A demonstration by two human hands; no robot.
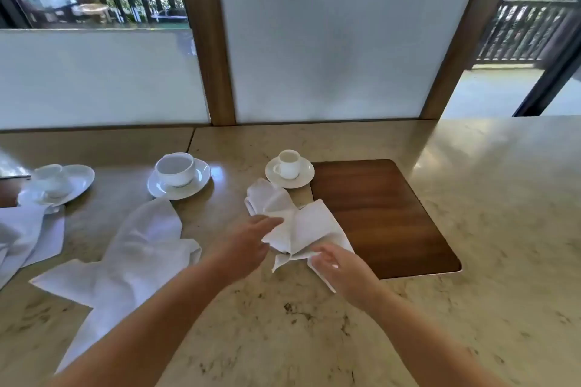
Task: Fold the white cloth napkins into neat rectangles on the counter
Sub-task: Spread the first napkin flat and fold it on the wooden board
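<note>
Napkin (301, 229) in work lies near the middle of the counter (314, 339), its far-right part on a wooden mat (386, 217). Left hand (248, 245) pinches a loose flap and right hand (336, 264) grips the near corner. I judge the cloth light, soft and limp, so it is best taken by corners and edges. Toward the left edge waits another napkin (132, 258), unfolded. Farther back stand a small cup (289, 163) and a larger cup (176, 168) on saucers, then frosted panels (330, 41).
</note>
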